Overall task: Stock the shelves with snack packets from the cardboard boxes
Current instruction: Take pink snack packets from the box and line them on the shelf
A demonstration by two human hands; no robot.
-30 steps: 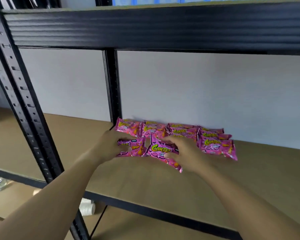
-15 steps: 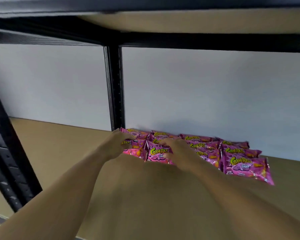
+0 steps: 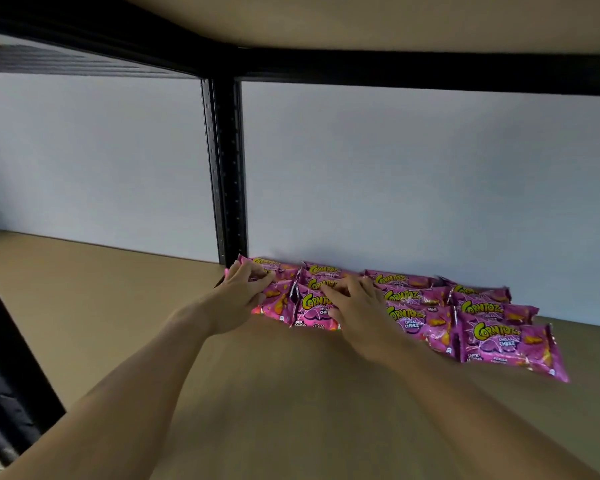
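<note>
Several pink snack packets [image 3: 492, 336] with yellow-green lettering lie in overlapping rows on the brown shelf board [image 3: 291, 403], against the white back wall. My left hand [image 3: 238, 297] rests on the leftmost packet [image 3: 274, 301] by the black upright, fingers curled on its top edge. My right hand [image 3: 355, 308] lies on the neighbouring packet [image 3: 314, 311], fingers bent over its upper part. No cardboard box is in view.
A black perforated upright [image 3: 226, 174] stands at the back, just left of the packets. The shelf above [image 3: 361, 19] hangs close overhead with a black beam. Another black post [image 3: 7, 368] is at the front left. Bare shelf board stretches left and front.
The view has moved in under the upper shelf and closer to the packets. Both hands have slid the two left packets back toward the wall, into line with the rows.
</note>
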